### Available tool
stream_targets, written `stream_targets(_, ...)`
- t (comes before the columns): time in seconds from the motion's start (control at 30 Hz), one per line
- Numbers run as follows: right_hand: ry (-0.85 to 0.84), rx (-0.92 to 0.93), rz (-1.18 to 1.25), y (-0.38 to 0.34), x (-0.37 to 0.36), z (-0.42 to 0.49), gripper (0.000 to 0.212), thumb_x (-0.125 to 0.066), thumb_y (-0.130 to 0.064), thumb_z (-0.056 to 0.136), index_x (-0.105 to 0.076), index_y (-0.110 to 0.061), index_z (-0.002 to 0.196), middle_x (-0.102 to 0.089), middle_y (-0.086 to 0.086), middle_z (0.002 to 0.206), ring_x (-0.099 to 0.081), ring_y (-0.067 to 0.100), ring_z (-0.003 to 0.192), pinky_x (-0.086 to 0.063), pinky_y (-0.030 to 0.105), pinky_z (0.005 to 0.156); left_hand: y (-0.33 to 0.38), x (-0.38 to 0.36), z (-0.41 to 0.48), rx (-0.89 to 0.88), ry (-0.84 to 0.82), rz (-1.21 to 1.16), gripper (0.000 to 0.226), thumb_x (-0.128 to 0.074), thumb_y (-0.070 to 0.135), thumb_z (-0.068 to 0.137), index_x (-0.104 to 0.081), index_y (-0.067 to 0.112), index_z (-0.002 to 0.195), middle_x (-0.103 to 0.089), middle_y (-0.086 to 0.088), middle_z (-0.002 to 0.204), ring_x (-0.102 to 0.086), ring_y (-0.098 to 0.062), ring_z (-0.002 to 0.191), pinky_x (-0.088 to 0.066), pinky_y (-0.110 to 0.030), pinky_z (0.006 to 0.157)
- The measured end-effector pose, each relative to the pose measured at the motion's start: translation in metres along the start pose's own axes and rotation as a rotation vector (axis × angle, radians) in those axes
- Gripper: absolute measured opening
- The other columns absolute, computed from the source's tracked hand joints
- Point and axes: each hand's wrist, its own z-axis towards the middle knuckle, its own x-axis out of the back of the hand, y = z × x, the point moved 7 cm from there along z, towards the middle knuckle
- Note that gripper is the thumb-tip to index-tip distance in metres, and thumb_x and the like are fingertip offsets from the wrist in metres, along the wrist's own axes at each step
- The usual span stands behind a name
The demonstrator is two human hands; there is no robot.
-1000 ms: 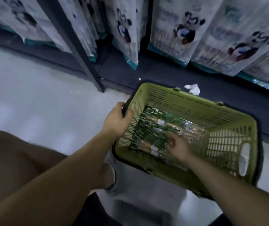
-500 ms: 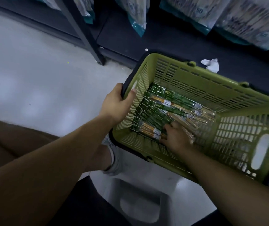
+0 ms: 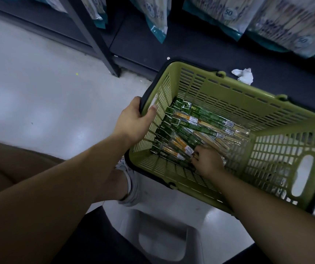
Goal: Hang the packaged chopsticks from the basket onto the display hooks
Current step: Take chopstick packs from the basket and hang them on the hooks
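A green plastic basket [image 3: 234, 86] sits tilted on the floor in front of the shelving. Several green-labelled packs of chopsticks [image 3: 202, 121] lie in its bottom. My left hand [image 3: 133, 121] grips the basket's left rim, thumb over the edge. Down inside the basket my right hand [image 3: 208, 161] lies among the near packs, its fingers curled into them; the fingertips are hidden, so whether they grip a pack is unclear.
Hanging packets [image 3: 156, 18] fill the dark shelf unit at the top. A crumpled white paper [image 3: 243, 75] lies on the shelf base behind the basket. A shelf leg [image 3: 103, 54] stands to the left. My shoe [image 3: 131, 187] and a grey stool [image 3: 162, 239] are below.
My view has tipped downward, so the basket looks nearer. My right hand moved from the middle of the packs to the near side. The left hand keeps its hold on the rim.
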Motion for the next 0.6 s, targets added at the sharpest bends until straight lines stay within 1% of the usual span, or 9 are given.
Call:
stream_targets(0.1,0.001,0.006,-0.042,0.002,0.001,-0.002,0.017,-0.066,-0.034,0.095,-0.056,-0.020,0.098,-0.052,0.002,0.096,-0.052,0.023,0.087,-0.035,0.031,0.065,0.009,0.001,-0.002,-0.020,-0.042,0.105,0.033,-0.059,0.048,0.100,-0.047,0.019,0.108,-0.060,-0.001,0.077,-0.062,-0.020,0.066,-0.051,-0.035,0.056)
stream_targets(0.17,-0.023,-0.002,-0.047,0.005,0.001,-0.004,0.019,-0.065,-0.035,0.095,-0.050,-0.023,0.094,-0.050,0.000,0.090,-0.050,0.022,0.081,-0.035,0.031,0.063,0.012,0.003,-0.004,-0.006,-0.091,0.138,0.036,-0.060,0.047,0.100,-0.044,0.016,0.111,-0.061,-0.005,0.082,-0.064,-0.025,0.070,-0.054,-0.041,0.060)
stream_targets(0.3,-0.045,0.012,0.029,0.011,0.006,-0.009,0.015,-0.065,-0.031,0.094,-0.052,-0.025,0.093,-0.058,-0.002,0.085,-0.054,0.016,0.072,-0.035,0.029,0.057,0.014,0.009,-0.007,0.017,-0.147,0.175,0.044,-0.060,0.047,0.100,-0.042,0.014,0.123,-0.063,-0.014,0.102,-0.067,-0.033,0.088,-0.055,-0.043,0.070)
stream_targets(0.33,-0.050,0.014,0.063,0.013,0.009,-0.010,0.014,-0.064,-0.029,0.095,-0.052,-0.024,0.094,-0.060,0.002,0.087,-0.056,0.018,0.073,-0.037,0.030,0.058,0.014,0.010,-0.008,0.029,-0.144,0.158,0.050,-0.061,0.047,0.100,-0.040,0.014,0.132,-0.062,-0.015,0.113,-0.066,-0.035,0.096,-0.055,-0.043,0.075)
stream_targets(0.37,-0.046,0.010,0.124,0.013,0.013,-0.012,0.012,-0.064,-0.027,0.095,-0.053,-0.022,0.097,-0.062,0.005,0.089,-0.058,0.022,0.075,-0.043,0.033,0.059,0.016,0.011,-0.010,0.035,-0.133,0.139,0.058,-0.062,0.045,0.100,-0.036,0.014,0.142,-0.058,-0.015,0.126,-0.063,-0.034,0.106,-0.055,-0.043,0.085)
stream_targets(0.43,0.007,-0.005,0.333,0.011,0.030,-0.014,0.010,-0.064,-0.022,0.096,-0.059,-0.021,0.104,-0.064,0.004,0.086,-0.062,0.022,0.072,-0.050,0.035,0.061,0.027,0.016,-0.016,-0.049,-0.033,0.189,0.069,-0.064,0.038,0.098,-0.031,0.012,0.153,-0.045,-0.015,0.146,-0.051,-0.033,0.129,-0.046,-0.048,0.106)
stream_targets(0.47,0.046,-0.005,0.431,0.007,0.042,-0.015,0.009,-0.065,-0.019,0.096,-0.061,-0.021,0.103,-0.064,0.002,0.082,-0.061,0.018,0.067,-0.049,0.032,0.057,0.039,0.021,-0.021,-0.151,0.072,0.278,0.066,-0.065,0.033,0.097,-0.036,0.008,0.151,-0.044,-0.017,0.146,-0.047,-0.035,0.131,-0.042,-0.049,0.109)
stream_targets(0.53,0.140,0.025,0.546,-0.007,0.073,-0.017,0.006,-0.067,-0.017,0.095,-0.063,-0.022,0.097,-0.062,-0.001,0.075,-0.058,0.013,0.061,-0.043,0.025,0.050,0.065,0.027,-0.035,-0.381,0.253,0.427,0.046,-0.065,0.023,0.093,-0.053,0.003,0.134,-0.053,-0.019,0.130,-0.052,-0.038,0.118,-0.044,-0.049,0.100)
stream_targets(0.6,0.229,0.085,0.616,-0.028,0.105,-0.023,0.013,-0.068,-0.018,0.095,-0.061,-0.027,0.089,-0.060,-0.005,0.070,-0.055,0.004,0.057,-0.038,0.018,0.046,0.081,0.019,-0.042,-0.446,0.182,0.391,0.027,-0.062,0.024,0.095,-0.062,0.009,0.118,-0.063,-0.010,0.111,-0.060,-0.030,0.100,-0.052,-0.046,0.088)
